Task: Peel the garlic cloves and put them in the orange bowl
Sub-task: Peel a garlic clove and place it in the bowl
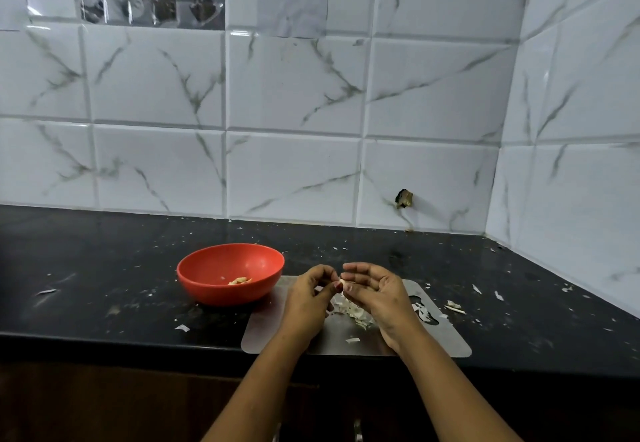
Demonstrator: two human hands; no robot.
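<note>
An orange bowl (207, 268) stands on the black counter, left of my hands, with a few peeled garlic cloves (239, 280) at its bottom. Above a steel cutting board (277, 334), my left hand (308, 303) and my right hand (375, 299) meet and pinch one small pale garlic clove (343, 283) between their fingertips. Under my hands lies a heap of garlic skins (353, 313) on the board; whether unpeeled cloves sit in it is hidden.
Black counter (104, 303) strewn with skin flakes, more scraps at the right (453, 306). A tiled wall runs behind and a side wall closes the right corner. The counter's front edge lies just below the board.
</note>
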